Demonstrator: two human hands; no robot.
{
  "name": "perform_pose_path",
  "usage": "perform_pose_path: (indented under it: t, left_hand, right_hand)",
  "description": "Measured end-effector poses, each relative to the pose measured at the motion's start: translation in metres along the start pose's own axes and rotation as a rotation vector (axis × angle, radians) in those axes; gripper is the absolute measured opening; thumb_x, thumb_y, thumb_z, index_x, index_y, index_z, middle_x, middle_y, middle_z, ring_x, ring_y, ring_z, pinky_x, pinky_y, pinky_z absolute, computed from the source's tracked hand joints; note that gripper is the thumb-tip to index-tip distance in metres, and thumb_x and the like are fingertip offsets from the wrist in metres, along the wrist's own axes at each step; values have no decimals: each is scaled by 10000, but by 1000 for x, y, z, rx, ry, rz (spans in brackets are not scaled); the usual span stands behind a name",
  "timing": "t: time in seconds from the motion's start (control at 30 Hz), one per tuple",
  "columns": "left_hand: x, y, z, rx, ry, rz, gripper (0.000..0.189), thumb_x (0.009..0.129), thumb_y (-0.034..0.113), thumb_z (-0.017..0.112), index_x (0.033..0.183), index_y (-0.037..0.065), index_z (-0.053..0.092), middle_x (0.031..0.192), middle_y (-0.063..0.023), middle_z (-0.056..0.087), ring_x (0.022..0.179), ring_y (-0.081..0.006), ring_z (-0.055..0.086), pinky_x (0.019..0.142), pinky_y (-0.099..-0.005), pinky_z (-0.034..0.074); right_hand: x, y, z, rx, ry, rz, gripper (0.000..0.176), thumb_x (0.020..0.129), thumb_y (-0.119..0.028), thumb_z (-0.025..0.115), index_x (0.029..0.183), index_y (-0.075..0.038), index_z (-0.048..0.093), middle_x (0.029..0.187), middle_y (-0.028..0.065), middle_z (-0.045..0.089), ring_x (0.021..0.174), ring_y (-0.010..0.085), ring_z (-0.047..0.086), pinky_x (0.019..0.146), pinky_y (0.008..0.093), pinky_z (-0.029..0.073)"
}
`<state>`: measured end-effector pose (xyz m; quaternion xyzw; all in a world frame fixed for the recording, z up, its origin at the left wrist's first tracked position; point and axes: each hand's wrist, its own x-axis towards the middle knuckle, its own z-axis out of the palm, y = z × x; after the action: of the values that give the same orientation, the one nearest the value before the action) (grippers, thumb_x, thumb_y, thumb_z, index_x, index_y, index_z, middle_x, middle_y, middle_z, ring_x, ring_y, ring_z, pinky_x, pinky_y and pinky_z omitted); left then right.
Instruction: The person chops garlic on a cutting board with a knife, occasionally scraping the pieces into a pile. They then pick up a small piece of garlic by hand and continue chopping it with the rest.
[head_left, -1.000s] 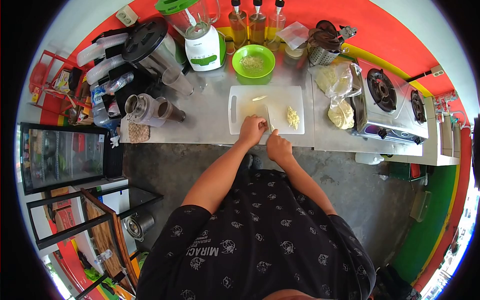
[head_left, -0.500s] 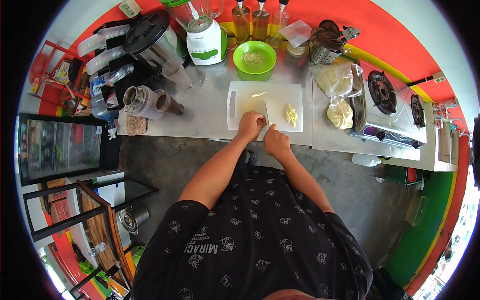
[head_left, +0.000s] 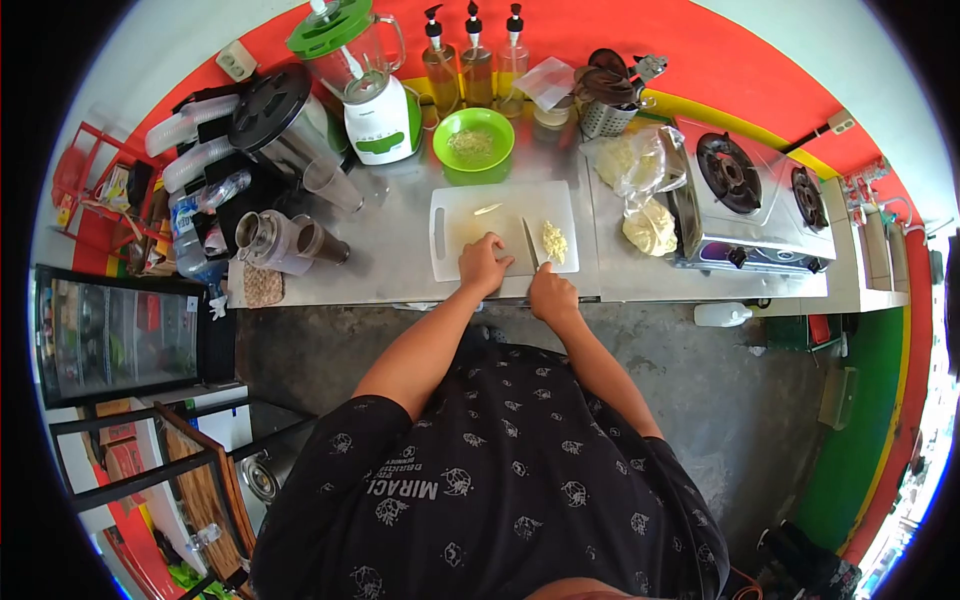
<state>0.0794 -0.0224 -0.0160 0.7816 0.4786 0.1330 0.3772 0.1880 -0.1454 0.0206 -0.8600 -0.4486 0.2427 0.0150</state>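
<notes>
My right hand (head_left: pixel 552 294) is closed round the handle of a knife (head_left: pixel 530 243), whose blade points away from me over the white cutting board (head_left: pixel 450 262). On the board's lower middle rests my left hand (head_left: pixel 484 266), its thumb apart from the fingers and nothing visible between them. A thin pale slice (head_left: pixel 488 209) lies beyond that hand. To the right of the blade is a small heap of chopped pale yellow pieces (head_left: pixel 554 242). Behind the board stands a green bowl (head_left: pixel 496 161) with more shredded pale pieces inside.
A blender (head_left: pixel 380 125), a pitcher (head_left: pixel 270 235) and cups (head_left: pixel 325 242) stand to the left. Pump bottles (head_left: pixel 476 75) and a utensil holder (head_left: pixel 606 118) line the back. Plastic bags of pale food (head_left: pixel 650 225) and a gas stove (head_left: pixel 745 225) are on the right.
The whole view has shifted. My left hand has moved left, away from the knife, and its fingers have opened. The knife has moved right, nearer the chopped heap.
</notes>
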Motion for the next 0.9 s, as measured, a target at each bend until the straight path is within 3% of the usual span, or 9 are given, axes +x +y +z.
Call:
perform_pose_path:
  t: [0.07, 0.1, 0.17, 0.2, 0.4, 0.47, 0.5, 0.8, 0.9]
  left_hand:
    - [4, -2, 7, 144, 152, 90, 319, 744, 266, 864, 911, 124, 632, 703, -47, 672, 691, -258, 658, 651, -410, 514]
    - [3, 1, 6, 138, 154, 92, 319, 744, 266, 864, 911, 124, 632, 703, -47, 672, 691, -258, 658, 651, -410, 514]
    - [4, 5, 3, 120, 31, -48, 262, 779, 303, 836, 898, 155, 655, 803, -25, 713, 940, -276, 638, 809, -412, 497]
    - [5, 5, 1, 119, 34, -49, 262, 779, 303, 836, 898, 155, 655, 803, -25, 713, 940, -276, 638, 809, -412, 497]
    - [3, -9, 3, -8, 17, 20, 198, 784, 287, 829, 748, 122, 725, 736, -44, 710, 790, -248, 663, 773, -398, 511]
    - [4, -17, 7, -25, 90, 126, 188, 794, 231, 821, 773, 72, 723, 689, -54, 678, 651, -205, 646, 623, -350, 494]
    - [3, -16, 5, -23, 89, 123, 188, 794, 231, 821, 773, 72, 723, 689, -54, 678, 651, -205, 646, 623, -350, 494]
    - [4, -21, 0, -208, -3, 72, 197, 803, 93, 797, 918, 25, 653, 728, -62, 649, 672, -168, 611, 653, -315, 502]
    - [4, -19, -2, -267, 38, 86, 241, 763, 95, 819, 908, 32, 636, 689, -71, 638, 645, -207, 625, 628, -349, 498]
  right_hand:
    - [2, 9, 3, 11, 48, 28, 234, 951, -169, 522, 1074, 29, 513, 988, 281, 714, 954, 421, 717, 821, 502, 571]
    - [1, 10, -1, 25, 93, 46, 248, 958, -194, 524, 1060, 32, 526, 978, 282, 714, 944, 427, 715, 815, 510, 568]
    - [-3, 11, -7, 77, 117, 40, 273, 965, -222, 527, 1058, 35, 531, 959, 288, 708, 916, 446, 706, 803, 524, 560]
    - [-6, 9, -9, 135, 133, 34, 300, 972, -250, 529, 1056, 38, 537, 940, 293, 703, 888, 465, 698, 790, 537, 553]
    - [-6, 5, 8, 244, 172, -141, 321, 987, -298, 534, 1032, 19, 520, 877, 319, 678, 818, 516, 661, 768, 603, 511]
    - [-5, 2, 10, 246, 173, -151, 315, 988, -295, 535, 1021, 18, 516, 868, 322, 676, 817, 519, 661, 767, 608, 508]
    - [-6, -1, 10, 245, 174, -161, 311, 989, -292, 537, 1011, 17, 511, 860, 326, 673, 815, 523, 660, 766, 613, 505]
    - [-6, -14, 19, 81, 209, -187, 315, 991, -266, 538, 1047, 43, 513, 856, 297, 693, 767, 455, 702, 680, 537, 571]
    - [-9, -18, 19, 14, 181, -125, 280, 970, -203, 547, 1088, 48, 504, 870, 272, 706, 791, 430, 720, 697, 505, 588]
